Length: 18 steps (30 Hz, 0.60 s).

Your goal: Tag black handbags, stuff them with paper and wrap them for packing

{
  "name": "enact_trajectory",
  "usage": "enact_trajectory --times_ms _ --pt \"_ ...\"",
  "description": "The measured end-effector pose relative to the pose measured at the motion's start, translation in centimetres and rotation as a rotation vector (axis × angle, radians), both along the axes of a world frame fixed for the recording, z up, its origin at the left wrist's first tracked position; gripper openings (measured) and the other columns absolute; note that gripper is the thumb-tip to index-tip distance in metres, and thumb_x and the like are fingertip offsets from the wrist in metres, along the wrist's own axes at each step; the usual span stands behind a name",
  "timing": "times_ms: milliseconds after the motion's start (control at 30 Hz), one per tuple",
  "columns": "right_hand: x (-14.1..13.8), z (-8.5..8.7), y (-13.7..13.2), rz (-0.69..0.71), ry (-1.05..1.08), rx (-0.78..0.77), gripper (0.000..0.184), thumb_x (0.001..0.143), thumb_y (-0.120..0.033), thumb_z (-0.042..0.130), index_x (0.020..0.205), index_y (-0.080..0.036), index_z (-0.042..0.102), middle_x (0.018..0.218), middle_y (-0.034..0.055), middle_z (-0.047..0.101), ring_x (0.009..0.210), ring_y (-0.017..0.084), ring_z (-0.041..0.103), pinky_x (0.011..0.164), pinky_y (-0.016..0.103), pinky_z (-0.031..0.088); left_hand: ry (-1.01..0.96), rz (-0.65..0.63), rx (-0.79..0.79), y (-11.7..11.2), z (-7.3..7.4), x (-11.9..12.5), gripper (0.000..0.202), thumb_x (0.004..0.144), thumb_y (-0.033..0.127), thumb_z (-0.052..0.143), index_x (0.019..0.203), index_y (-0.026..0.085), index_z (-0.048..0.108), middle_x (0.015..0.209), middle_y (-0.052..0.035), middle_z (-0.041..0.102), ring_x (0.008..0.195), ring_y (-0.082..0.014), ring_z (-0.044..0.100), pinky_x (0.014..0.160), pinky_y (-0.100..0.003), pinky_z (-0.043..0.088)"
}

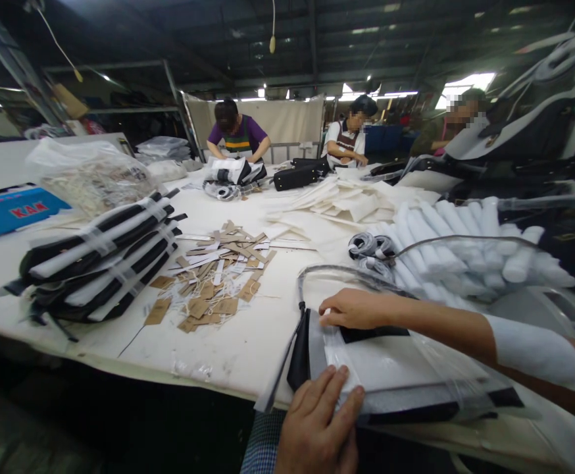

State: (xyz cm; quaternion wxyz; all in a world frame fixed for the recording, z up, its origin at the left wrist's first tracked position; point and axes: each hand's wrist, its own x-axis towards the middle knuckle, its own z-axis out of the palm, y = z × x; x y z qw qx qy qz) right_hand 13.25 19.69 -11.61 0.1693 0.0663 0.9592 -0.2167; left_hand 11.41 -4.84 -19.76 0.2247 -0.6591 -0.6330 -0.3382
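A black-and-grey bag [396,401] lies on its side in front of me, partly covered with a white sheet and clear plastic wrap [339,352]. Its handle [347,271], covered in plastic, arches away at the far side. My left hand [320,418] rests on the near edge of the bag, fingers stretched out and flat on the wrap. From the right, my right hand [356,309] reaches across the bag with curled fingers. Its fingertips pinch the wrap near the bag's left end; the exact hold is partly hidden. A white patch [534,345] covers part of my right forearm.
Brown paper tags [218,283] with strings lie left of the bag. Beyond them are stacked wrapped black bags [104,257]. White foam rolls [455,243] and coiled straps [369,247] lie at right, white sheets [347,201] farther back. Several people work across the table.
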Motion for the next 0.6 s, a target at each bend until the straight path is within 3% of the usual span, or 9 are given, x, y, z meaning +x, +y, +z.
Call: enact_trajectory --times_ms 100,200,267,400,500,600 --pt "0.6 -0.1 -1.0 -0.023 -0.111 -0.004 0.08 0.077 -0.069 0.062 0.133 -0.012 0.059 0.117 0.0191 0.071 0.104 0.036 0.067 0.085 0.038 0.048 -0.01 0.003 -0.019 -0.1 -0.1 0.1 0.039 0.087 0.019 0.05 0.121 0.022 0.068 0.13 -0.0061 0.067 0.119 -0.0221 0.064 0.088 -0.033 0.055" --pt "0.4 -0.7 -0.8 -0.079 -0.207 -0.107 0.103 0.066 -0.071 0.071 0.145 -0.01 0.046 0.128 0.0204 0.064 0.111 0.034 0.064 0.092 0.037 0.047 -0.009 0.003 -0.027 -0.2 -0.1 0.3 0.04 0.086 0.019 0.051 0.122 0.021 0.067 0.131 -0.006 0.066 0.12 -0.0227 0.063 0.089 -0.034 0.055" --pt "0.1 -1.3 -0.4 -0.107 -0.203 -0.181 0.099 0.063 -0.071 0.073 0.139 -0.011 0.053 0.126 0.0177 0.065 0.11 0.031 0.064 0.091 0.034 0.048 -0.004 0.006 -0.023 -0.3 -0.1 0.4 0.04 0.086 0.02 0.051 0.122 0.022 0.067 0.131 -0.006 0.066 0.12 -0.0229 0.063 0.088 -0.034 0.056" --pt "0.1 -2.1 -0.3 -0.08 -0.115 -0.243 0.066 0.066 -0.066 0.073 0.107 -0.014 0.068 0.101 0.0083 0.071 0.094 0.025 0.064 0.077 0.029 0.048 -0.009 0.007 -0.039 -0.3 -0.1 0.5 0.044 0.083 0.019 0.052 0.125 0.021 0.066 0.134 -0.0059 0.064 0.121 -0.0236 0.062 0.087 -0.035 0.056" --pt "0.7 -1.9 -0.9 -0.092 -0.066 -0.219 0.053 0.07 -0.06 0.073 0.098 -0.015 0.067 0.09 0.0048 0.069 0.083 0.021 0.061 0.07 0.027 0.045 0.009 -0.008 -0.049 -0.4 0.2 0.2 0.047 0.081 0.017 0.052 0.126 0.021 0.065 0.135 -0.006 0.064 0.121 -0.0233 0.062 0.088 -0.035 0.055" --pt "1.5 -0.5 -1.8 -0.11 0.027 -0.175 0.049 0.07 -0.058 0.074 0.093 -0.016 0.063 0.087 0.0034 0.066 0.078 0.019 0.058 0.064 0.025 0.04 0.062 -0.023 -0.018 -0.7 0.6 -0.2 0.044 0.082 0.017 0.051 0.123 0.022 0.067 0.133 -0.0053 0.065 0.122 -0.0216 0.061 0.09 -0.033 0.053"
